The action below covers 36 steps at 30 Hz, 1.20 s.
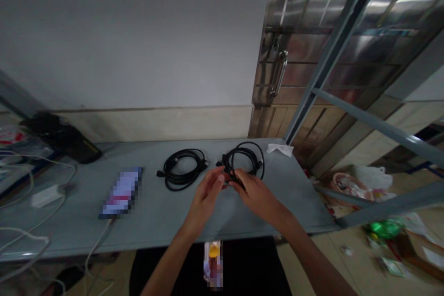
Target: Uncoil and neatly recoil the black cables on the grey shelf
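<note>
Two coiled black cables rest on the grey shelf [156, 226]. The left coil [183, 179] lies untouched. At the front left edge of the right coil [258, 162] are both my hands. My left hand [209, 187] has its fingers bent, thumb and fingertips near the cable; whether it grips anything is too small to tell. My right hand [252, 190] has its fingers closed on part of the black cable, close to my left fingertips.
A phone [121, 192] with a white cord lies left of the coils. Further left are a black bottle [65, 138], a white adapter [46, 196] and loose white cords. White paper [280, 149] sits at the back right, beside a metal post [305, 106].
</note>
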### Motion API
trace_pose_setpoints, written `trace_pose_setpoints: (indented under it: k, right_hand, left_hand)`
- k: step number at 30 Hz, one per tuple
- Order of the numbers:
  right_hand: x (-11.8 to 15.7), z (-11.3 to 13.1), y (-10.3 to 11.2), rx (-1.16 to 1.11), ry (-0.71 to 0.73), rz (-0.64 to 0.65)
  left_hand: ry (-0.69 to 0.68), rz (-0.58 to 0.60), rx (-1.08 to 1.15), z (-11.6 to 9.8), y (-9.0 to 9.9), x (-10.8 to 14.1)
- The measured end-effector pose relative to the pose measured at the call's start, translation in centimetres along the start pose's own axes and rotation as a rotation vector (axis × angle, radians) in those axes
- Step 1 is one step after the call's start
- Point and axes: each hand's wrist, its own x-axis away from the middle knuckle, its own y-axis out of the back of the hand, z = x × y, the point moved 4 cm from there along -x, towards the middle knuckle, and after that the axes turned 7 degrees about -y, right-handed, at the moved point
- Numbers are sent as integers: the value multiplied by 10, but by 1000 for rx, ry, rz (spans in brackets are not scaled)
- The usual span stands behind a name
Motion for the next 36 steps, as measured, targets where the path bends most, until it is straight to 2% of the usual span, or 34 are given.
trace_pose_setpoints:
  k: [3, 5, 8, 12, 15, 19, 25, 30, 36]
  right_hand:
    - [-8, -12, -18, 182, 67, 36]
    - [-11, -18, -28, 270, 117, 61]
    - [-9, -22, -38, 346, 184, 85]
    - [-2, -30, -36, 372, 211, 76]
    - [-8, -45, -21, 306, 178, -38]
    - [-40, -71, 0, 409, -6, -253]
    - [-85, -87, 5, 472, -116, -262]
    - [-91, -83, 14, 439, -149, -193]
    - [-86, -52, 52, 329, -140, -195]
  left_hand:
    - [-98, -55, -184, 29, 2, -24]
    - [-169, -49, -345, 45, 4, -43]
    - [-222, -53, -441, 63, 8, -72]
    - [-277, 13, -511, 78, 7, -99]
    - [-335, 55, -549, 84, 2, -111]
    - [-412, 68, -574, 87, -2, -117]
    - [-490, 33, -569, 81, 4, -109]
    - [-516, 35, -544, 68, 4, -99]
    - [-464, 34, -436, 59, -4, -92]
